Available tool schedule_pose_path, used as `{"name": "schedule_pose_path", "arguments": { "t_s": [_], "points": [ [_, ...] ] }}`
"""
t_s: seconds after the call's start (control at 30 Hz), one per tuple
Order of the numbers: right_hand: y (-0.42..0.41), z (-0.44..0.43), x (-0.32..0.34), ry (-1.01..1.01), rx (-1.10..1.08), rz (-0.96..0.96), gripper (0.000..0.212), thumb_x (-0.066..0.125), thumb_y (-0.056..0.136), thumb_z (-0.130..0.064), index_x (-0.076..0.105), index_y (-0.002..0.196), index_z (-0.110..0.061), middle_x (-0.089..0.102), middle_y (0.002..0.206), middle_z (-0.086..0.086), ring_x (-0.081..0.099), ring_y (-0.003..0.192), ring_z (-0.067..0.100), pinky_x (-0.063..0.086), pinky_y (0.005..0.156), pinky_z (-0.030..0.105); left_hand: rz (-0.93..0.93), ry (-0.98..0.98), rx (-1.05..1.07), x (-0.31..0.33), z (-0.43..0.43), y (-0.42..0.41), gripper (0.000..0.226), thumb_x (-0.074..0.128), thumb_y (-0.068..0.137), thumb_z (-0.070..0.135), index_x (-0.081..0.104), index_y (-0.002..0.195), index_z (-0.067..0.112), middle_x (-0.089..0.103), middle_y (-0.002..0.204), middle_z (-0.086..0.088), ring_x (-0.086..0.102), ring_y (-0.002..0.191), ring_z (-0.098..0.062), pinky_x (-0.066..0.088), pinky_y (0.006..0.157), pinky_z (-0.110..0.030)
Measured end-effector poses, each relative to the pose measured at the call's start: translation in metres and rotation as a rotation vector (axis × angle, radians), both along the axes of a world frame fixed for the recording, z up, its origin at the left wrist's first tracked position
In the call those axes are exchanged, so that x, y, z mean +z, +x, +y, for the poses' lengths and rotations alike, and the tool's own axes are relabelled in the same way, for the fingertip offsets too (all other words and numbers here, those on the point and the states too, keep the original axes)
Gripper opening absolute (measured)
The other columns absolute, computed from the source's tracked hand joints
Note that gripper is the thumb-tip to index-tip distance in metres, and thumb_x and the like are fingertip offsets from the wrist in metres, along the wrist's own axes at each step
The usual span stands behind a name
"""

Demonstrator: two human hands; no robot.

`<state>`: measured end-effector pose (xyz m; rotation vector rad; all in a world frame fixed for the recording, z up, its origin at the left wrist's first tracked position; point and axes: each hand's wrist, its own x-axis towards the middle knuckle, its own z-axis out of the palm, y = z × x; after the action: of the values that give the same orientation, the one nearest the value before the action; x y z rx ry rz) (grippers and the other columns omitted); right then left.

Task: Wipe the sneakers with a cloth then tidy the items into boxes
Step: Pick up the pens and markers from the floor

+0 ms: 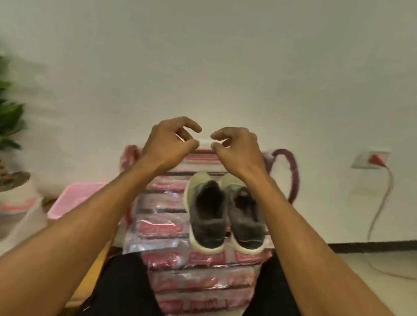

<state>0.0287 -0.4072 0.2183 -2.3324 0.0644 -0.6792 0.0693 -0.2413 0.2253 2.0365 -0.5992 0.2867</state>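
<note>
Both forearms extend forward to frame centre. The left hand and right hand hover side by side, fingertips nearly meeting. Their fingers are loosely curled, thumbs apart, gripping nothing. The sneakers stand paired just below them on pink printed packaging.

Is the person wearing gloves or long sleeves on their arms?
No gloves. The left hand and right hand are bare, with no rings or watch in view. The left forearm and right forearm show no sleeves. Black trousers cover the legs.
</note>
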Motion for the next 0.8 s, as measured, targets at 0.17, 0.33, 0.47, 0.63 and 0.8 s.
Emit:
{"name": "schedule_pose_path", "arguments": {
  "t_s": [0.17, 0.33, 0.47, 0.63, 0.8],
  "points": [
    [-0.057, -0.100, -0.018, 0.071, -0.223, -0.006, 0.026, 0.067, 0.082, -0.024, 0.071, 0.108, -0.026, 0.071, 0.106, -0.008, 0.065, 0.088, 0.007, 0.057, 0.081, 0.036, 0.071, 0.043, -0.247, -0.009, -0.111, -0.017, 0.032, 0.073, 0.077, 0.010, 0.069, 0.099, 0.032, 0.068, 0.078, 0.004, 0.062, 0.064, -0.009, 0.055, 0.064, -0.032],
    [-0.133, -0.196, -0.049, 0.188, -0.453, 0.048, 0.031, 0.070, 0.081, -0.026, 0.067, 0.111, -0.031, 0.068, 0.102, -0.012, 0.064, 0.079, 0.003, 0.057, 0.078, 0.035, 0.160, 0.110, -0.501, -0.045, -0.223, -0.054, 0.046, 0.074, 0.079, 0.009, 0.062, 0.116, 0.034, 0.066, 0.091, 0.002, 0.065, 0.081, -0.013, 0.058, 0.071, -0.033],
    [-0.190, -0.252, -0.090, 0.309, -0.613, 0.091, 0.034, 0.072, 0.080, -0.021, 0.067, 0.113, -0.030, 0.068, 0.101, -0.008, 0.065, 0.078, 0.005, 0.057, 0.073, 0.028, 0.267, 0.186, -0.593, -0.089, -0.296, -0.090, 0.050, 0.075, 0.078, 0.013, 0.059, 0.120, 0.036, 0.065, 0.091, 0.004, 0.067, 0.081, -0.017, 0.060, 0.068, -0.037],
    [-0.259, -0.292, -0.156, 0.432, -0.779, 0.184, 0.039, 0.073, 0.078, -0.016, 0.066, 0.115, -0.028, 0.069, 0.098, -0.005, 0.065, 0.082, 0.009, 0.055, 0.071, 0.026, 0.420, 0.301, -0.734, -0.151, -0.354, -0.137, 0.051, 0.073, 0.082, 0.007, 0.057, 0.126, 0.027, 0.064, 0.092, 0.000, 0.065, 0.081, -0.015, 0.056, 0.065, -0.030],
    [-0.301, -0.306, -0.223, 0.588, -0.867, 0.348, 0.042, 0.074, 0.075, -0.012, 0.067, 0.115, -0.025, 0.069, 0.088, -0.004, 0.063, 0.093, 0.016, 0.051, 0.075, 0.026, 0.508, 0.505, -0.845, -0.206, -0.380, -0.171, 0.054, 0.072, 0.084, 0.010, 0.051, 0.132, 0.026, 0.061, 0.100, -0.002, 0.063, 0.085, -0.015, 0.051, 0.066, -0.028]
  ]
}}
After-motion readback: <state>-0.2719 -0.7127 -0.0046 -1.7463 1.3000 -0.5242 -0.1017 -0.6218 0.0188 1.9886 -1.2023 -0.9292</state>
